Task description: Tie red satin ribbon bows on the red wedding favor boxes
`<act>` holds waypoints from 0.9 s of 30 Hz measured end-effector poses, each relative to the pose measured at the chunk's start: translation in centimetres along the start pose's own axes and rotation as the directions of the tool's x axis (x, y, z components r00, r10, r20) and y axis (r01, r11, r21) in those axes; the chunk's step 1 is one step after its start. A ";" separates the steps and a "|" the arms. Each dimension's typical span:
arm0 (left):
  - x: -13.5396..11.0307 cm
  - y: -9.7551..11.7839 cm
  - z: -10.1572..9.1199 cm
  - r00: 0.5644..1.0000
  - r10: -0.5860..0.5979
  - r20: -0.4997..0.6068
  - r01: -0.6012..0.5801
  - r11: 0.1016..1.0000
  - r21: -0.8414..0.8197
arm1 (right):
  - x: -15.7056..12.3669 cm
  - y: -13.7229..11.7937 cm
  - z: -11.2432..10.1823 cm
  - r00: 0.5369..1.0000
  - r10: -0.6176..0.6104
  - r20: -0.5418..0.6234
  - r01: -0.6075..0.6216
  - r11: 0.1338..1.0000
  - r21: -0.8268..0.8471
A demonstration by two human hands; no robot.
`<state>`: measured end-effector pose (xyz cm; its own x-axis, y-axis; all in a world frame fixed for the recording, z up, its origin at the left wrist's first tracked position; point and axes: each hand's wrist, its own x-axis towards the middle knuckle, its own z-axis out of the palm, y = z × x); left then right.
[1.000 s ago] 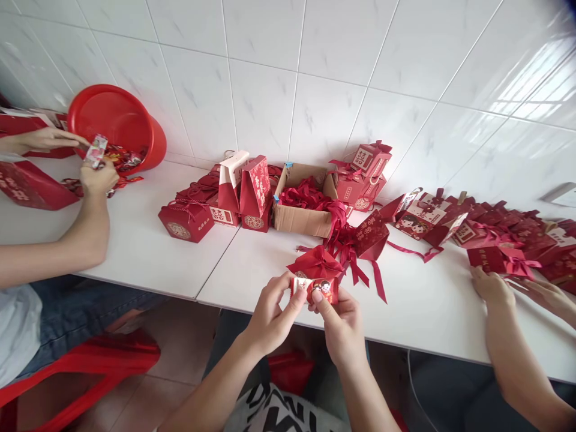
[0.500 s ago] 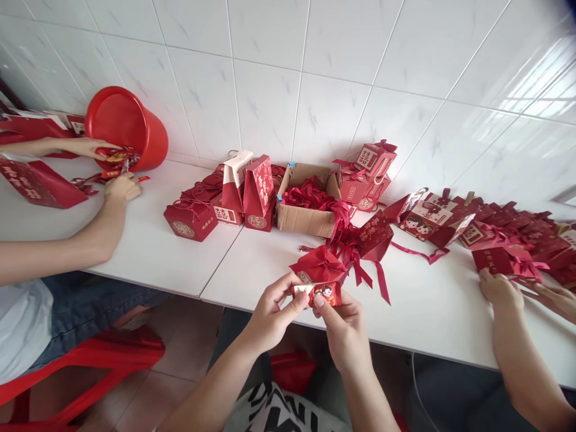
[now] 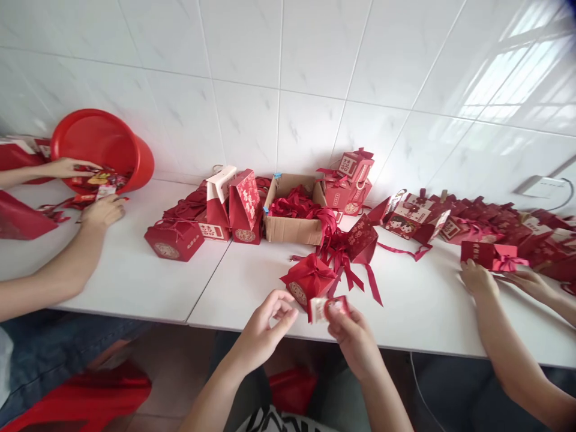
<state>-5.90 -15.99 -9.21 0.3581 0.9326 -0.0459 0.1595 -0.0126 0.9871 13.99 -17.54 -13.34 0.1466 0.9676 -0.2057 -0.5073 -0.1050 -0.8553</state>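
My right hand (image 3: 353,336) pinches a small red and white candy packet (image 3: 327,308) between thumb and fingers, in front of a red gift box. My left hand (image 3: 269,318) is off the packet, a little to its left, with thumb and fingers apart and nothing in them. Just beyond both hands stands the red gift box (image 3: 310,277), closed on top with a ribbon bow. Behind it, loose red ribbons (image 3: 339,261) trail out from a cardboard box (image 3: 294,230) filled with more ribbon.
Left, a person's hand (image 3: 103,209) works by a tipped red bucket (image 3: 143,157) of packets. Red gift boxes (image 3: 175,241) stand along the wall. Right, another person's hand (image 3: 479,279) touches a red box (image 3: 481,254). The white table (image 3: 252,282) has a near edge before me.
My left hand has let go of the candy packet and drawn away to the left. The packet stays in my right hand. The view has shifted slightly right and upward.
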 end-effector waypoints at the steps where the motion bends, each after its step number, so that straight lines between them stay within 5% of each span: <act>1: 0.1 -0.3 -0.3 1.000 -0.014 -0.020 0.015 1.000 0.023 | 0.6 0.2 -1.4 0.977 -0.098 -0.192 0.116 0.989 0.087; 3: 0.5 -1.0 -0.8 0.998 -0.021 -0.062 0.024 0.999 0.047 | 1.5 0.7 -4.0 0.860 -0.240 -0.450 0.325 0.938 0.119; 5: 1.1 -1.5 -1.0 0.993 -0.011 -0.118 0.021 0.997 0.079 | 1.8 1.4 -5.6 0.822 -0.262 -0.505 0.353 0.931 0.091; 13: 4.1 -5.2 -0.5 0.921 0.151 -0.358 -0.016 0.935 0.353 | 1.3 4.3 -3.5 0.928 -0.263 -0.264 0.213 0.956 -0.202; 18: 5.7 -9.0 0.1 0.902 0.222 -0.370 -0.030 0.887 0.460 | 4.1 4.0 -2.8 0.906 -0.400 -0.139 0.321 0.863 -0.391; 23: 6.6 -10.8 1.3 0.903 0.284 -0.323 -0.043 0.807 0.589 | 5.6 4.6 -1.4 0.866 -0.465 0.183 0.475 0.651 -0.593; 27: 6.4 -10.7 1.6 0.904 0.308 -0.298 -0.055 0.773 0.632 | 5.6 5.2 -0.8 0.857 -0.509 0.079 0.433 0.627 -0.647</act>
<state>-3.82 -10.50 -20.35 0.0989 0.9463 0.3077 0.6848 -0.2891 0.6689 12.87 -12.90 -19.32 0.3163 0.9010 0.2968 0.2950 0.2039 -0.9335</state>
